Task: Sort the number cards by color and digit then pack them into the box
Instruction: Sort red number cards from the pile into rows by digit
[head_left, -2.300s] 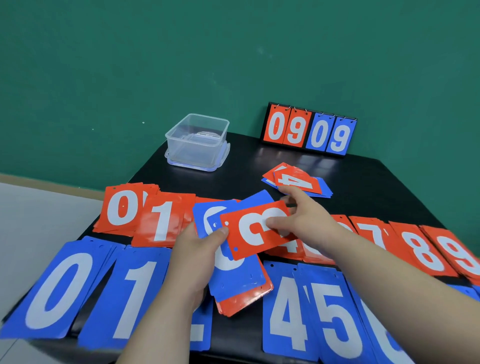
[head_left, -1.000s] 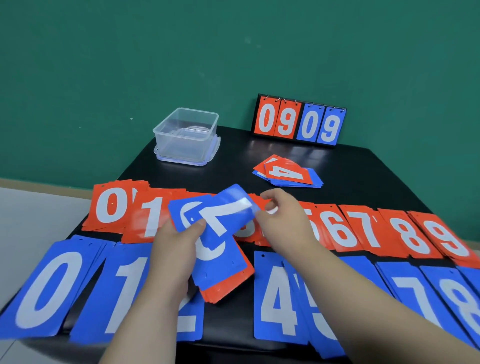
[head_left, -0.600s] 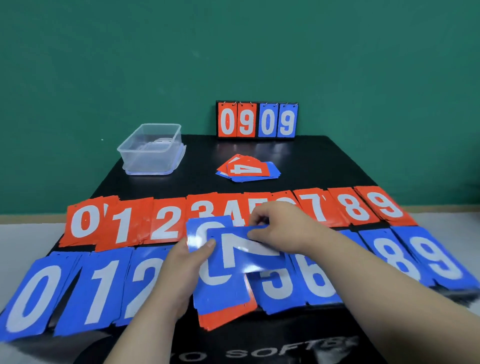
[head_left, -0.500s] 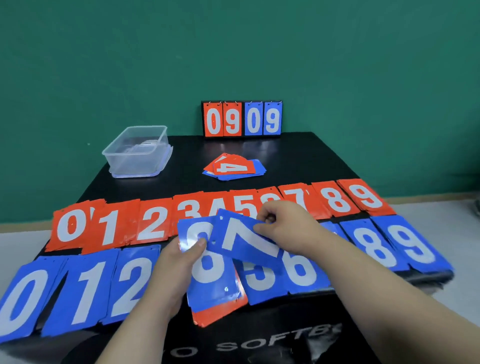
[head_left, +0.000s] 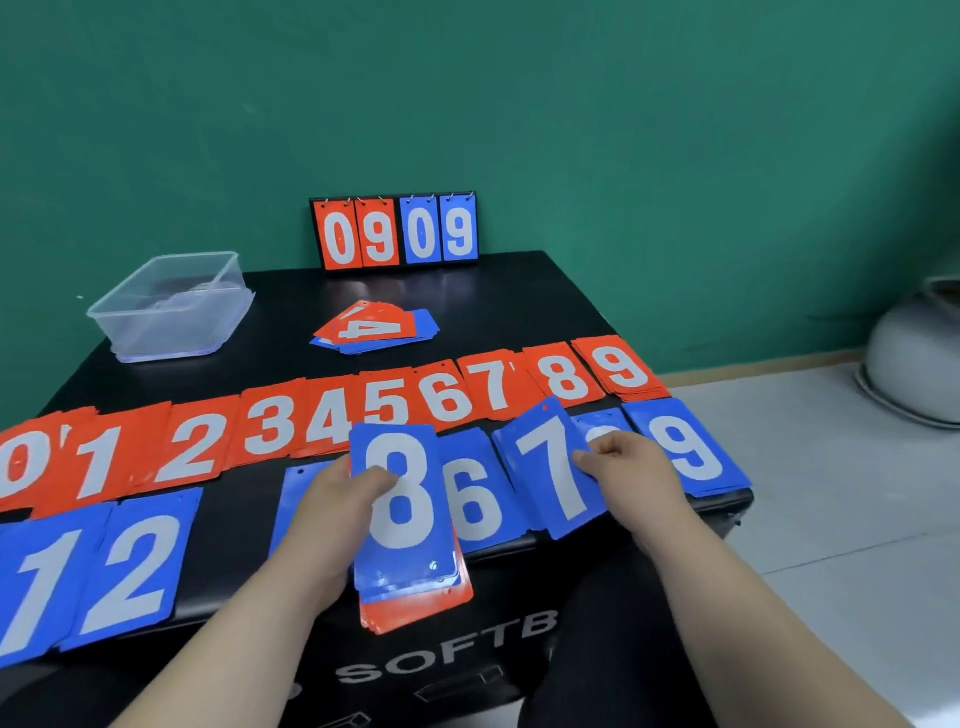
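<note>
Your left hand (head_left: 337, 499) grips the stack (head_left: 415, 608), blue 8 (head_left: 402, 519) now on top. Right of the stack, your right hand (head_left: 634, 467) pinches the blue 7 (head_left: 550, 467) just dealt off it, setting it down in the blue row (head_left: 475, 512). Far beyond the stack, to its left, sits the box (head_left: 171, 306); sorting unfinished, packing likely some way off.

I see a black table (head_left: 519, 296) with SOFTB lettered on its front face. On top:
- Clear plastic box (head_left: 171, 306) at the far left.
- Flip scoreboard (head_left: 395, 231) upright at the far edge, reading 0909.
- Mixed card pile (head_left: 374, 330) mid-table, red 4 on top.
- Red card row (head_left: 332, 421), 0 to 9 left to right, overlapping.
- Blue card row (head_left: 130, 561) just nearer me along the front edge. I read 1, 2, 6, 9.
</note>
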